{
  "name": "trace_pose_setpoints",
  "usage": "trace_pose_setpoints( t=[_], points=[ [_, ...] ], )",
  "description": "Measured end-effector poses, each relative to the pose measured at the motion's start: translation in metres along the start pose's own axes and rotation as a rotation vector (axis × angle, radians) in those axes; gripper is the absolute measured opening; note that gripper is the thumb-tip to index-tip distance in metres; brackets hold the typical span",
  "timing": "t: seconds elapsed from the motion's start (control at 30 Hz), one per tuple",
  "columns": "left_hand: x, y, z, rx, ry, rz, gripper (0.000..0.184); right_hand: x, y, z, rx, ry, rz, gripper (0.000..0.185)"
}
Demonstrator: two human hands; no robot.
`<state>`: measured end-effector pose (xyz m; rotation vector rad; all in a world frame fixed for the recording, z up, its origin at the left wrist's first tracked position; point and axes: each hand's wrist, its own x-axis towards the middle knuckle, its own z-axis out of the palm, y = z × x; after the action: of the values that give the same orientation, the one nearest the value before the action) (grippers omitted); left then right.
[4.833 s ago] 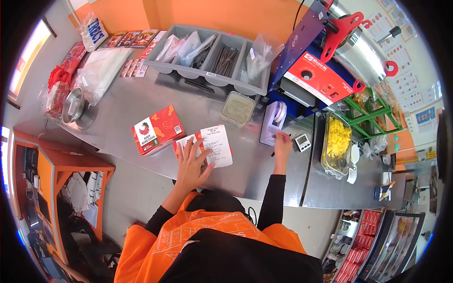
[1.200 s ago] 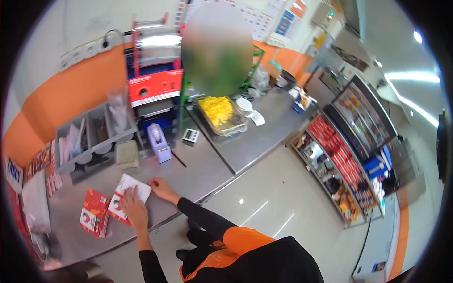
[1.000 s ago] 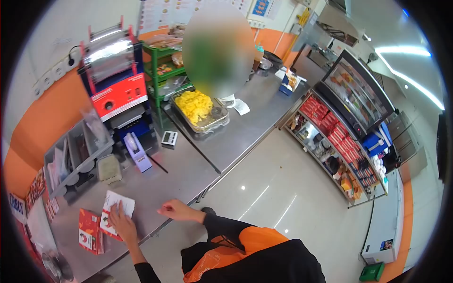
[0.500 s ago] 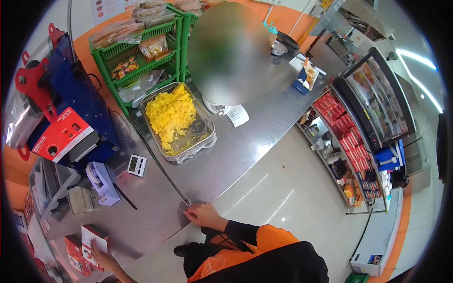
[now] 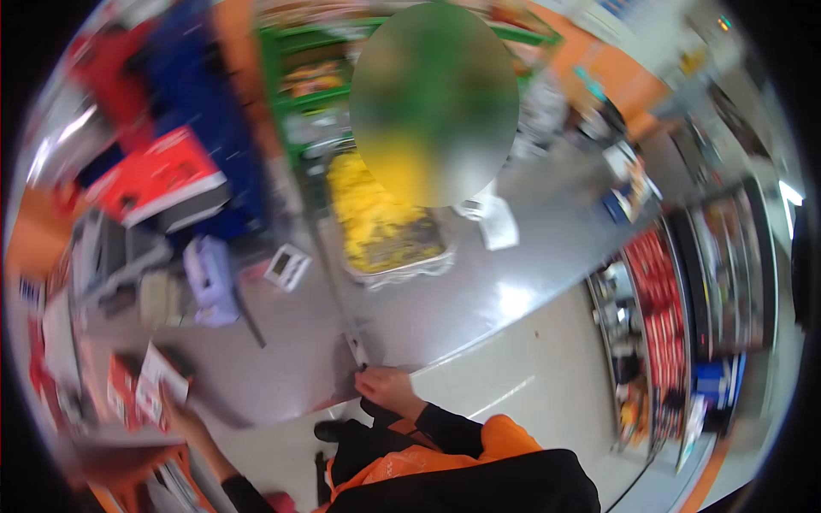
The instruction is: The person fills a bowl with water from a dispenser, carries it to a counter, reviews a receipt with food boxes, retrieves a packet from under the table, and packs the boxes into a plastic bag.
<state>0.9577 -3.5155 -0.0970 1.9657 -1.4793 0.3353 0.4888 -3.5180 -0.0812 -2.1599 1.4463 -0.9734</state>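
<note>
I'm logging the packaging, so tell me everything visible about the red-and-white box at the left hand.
The red-and-white box looks like printed cardboard, with a pale area on its upper part; blur hides any lettering. It sits on the metal counter, close beside a second red box; whether they touch is unclear. The left hand is on it. I cannot tell whether it is closed.
</note>
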Motion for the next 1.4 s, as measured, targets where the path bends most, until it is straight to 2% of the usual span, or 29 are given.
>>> trace_pose_setpoints(
  t=[0.03,0.07,0.1,0.13,0.17,0.2,0.23,0.3,0.33,0.4,0.43,0.47,0.5,0.53,0.57,0.63,0.7,0.77,0.83,0.97,1.03,1.1,1.13,1.2,1.23,1.27,1.3,1.37,1.4],
  points=[
    [-0.011,-0.024,0.011,-0.481,0.010,-0.273,0.047,0.002,-0.001,-0.001,0.026,-0.035,-0.029,0.017],
    [-0.014,-0.006,-0.004,-0.106,-0.015,-0.056,0.048,0.005,-0.006,-0.001,0.029,-0.012,-0.013,0.018],
    [-0.005,0.032,-0.023,-0.181,0.011,-0.069,0.048,0.007,-0.011,0.001,0.033,0.005,0.000,0.019],
    [-0.005,0.046,-0.039,-0.053,0.036,-0.119,0.048,0.002,-0.012,0.004,0.031,-0.011,0.021,0.021],
    [-0.004,0.069,-0.052,-0.205,0.103,-0.294,0.049,0.003,-0.009,0.010,0.018,-0.019,0.036,0.024],
    [-0.011,0.074,-0.065,0.040,0.179,-0.205,0.048,0.008,-0.014,0.009,0.017,-0.058,0.066,0.027],
    [-0.021,0.085,-0.081,-0.033,0.238,-0.305,0.045,0.010,-0.026,0.006,0.002,-0.099,0.102,0.030],
    [-0.071,0.083,-0.092,0.035,0.364,-0.491,0.039,0.007,-0.057,0.007,0.013,-0.294,0.045,0.033],
    [-0.107,0.080,-0.094,0.039,0.412,-0.590,0.037,0.006,-0.081,0.013,0.127,-0.431,-0.038,0.034],
    [-0.203,0.072,-0.077,-0.222,0.396,-0.994,0.032,-0.001,-0.118,0.040,0.183,-0.836,-0.114,0.030],
    [-0.256,0.076,-0.070,-0.342,0.270,-1.172,0.031,-0.013,-0.122,0.061,0.185,-1.030,-0.153,0.027],
    [-0.297,0.089,-0.072,-0.283,-0.025,-1.251,0.038,-0.031,-0.113,0.087,0.202,-1.211,-0.073,0.024],
    [-0.384,0.096,-0.041,0.075,-0.392,-1.130,0.051,-0.051,-0.094,0.120,0.211,-1.382,0.019,0.022],
    [-0.420,0.112,-0.040,-0.110,-0.669,-1.332,0.061,-0.069,-0.077,0.154,0.206,-1.547,0.122,0.021],
    [-0.436,0.130,-0.042,-0.216,-0.860,-1.495,0.064,-0.081,-0.062,0.182,0.086,-1.589,0.049,0.020],
    [-0.453,0.154,-0.050,-0.164,-1.048,-1.458,0.064,-0.101,-0.033,0.233,-0.150,-1.649,-0.095,0.019],
    [-0.471,0.145,-0.051,-0.322,-1.125,-1.510,0.054,-0.112,-0.001,0.287,-0.318,-1.615,-0.180,0.016],
    [-0.486,0.140,-0.056,-0.482,-1.250,-1.525,0.045,-0.115,0.031,0.337,-0.232,-1.426,-0.035,0.013],
    [-0.494,0.128,-0.062,-0.621,-1.404,-1.501,0.038,-0.110,0.056,0.379,-0.310,-1.167,-0.275,0.009],
    [-0.504,0.099,-0.067,-0.975,-1.582,-1.354,0.032,-0.102,0.070,0.432,-0.232,-1.036,-0.184,0.008],
    [-0.511,0.078,-0.067,-1.215,-1.502,-1.262,0.030,-0.107,0.075,0.452,-0.210,-0.930,-0.078,0.013],
    [-0.512,0.044,-0.057,-1.410,-1.231,-1.215,0.027,-0.103,0.081,0.466,-0.255,-0.808,-0.257,0.017],
    [-0.508,0.022,-0.045,-1.374,-0.993,-1.241,0.026,-0.102,0.075,0.466,-0.263,-0.758,-0.342,0.018],
    [-0.487,-0.033,0.001,-1.071,-0.491,-1.283,0.024,-0.093,0.047,0.467,-0.268,-0.651,-0.521,0.020],
    [-0.465,-0.067,0.029,-0.863,-0.374,-1.322,0.021,-0.090,0.036,0.465,-0.267,-0.603,-0.609,0.021],
    [-0.465,-0.094,0.072,-0.687,-0.257,-1.195,0.024,-0.086,0.036,0.469,-0.255,-0.596,-0.579,0.022],
    [-0.448,-0.121,0.098,-0.520,-0.402,-1.144,0.027,-0.081,0.041,0.471,-0.242,-0.590,-0.548,0.023],
    [-0.426,-0.154,0.170,-0.612,-0.078,-1.107,0.027,-0.077,0.059,0.472,-0.366,-0.563,-0.538,0.031],
    [-0.411,-0.165,0.200,-0.818,0.007,-1.134,0.027,-0.078,0.066,0.477,-0.449,-0.508,-0.546,0.036]
  ],
)
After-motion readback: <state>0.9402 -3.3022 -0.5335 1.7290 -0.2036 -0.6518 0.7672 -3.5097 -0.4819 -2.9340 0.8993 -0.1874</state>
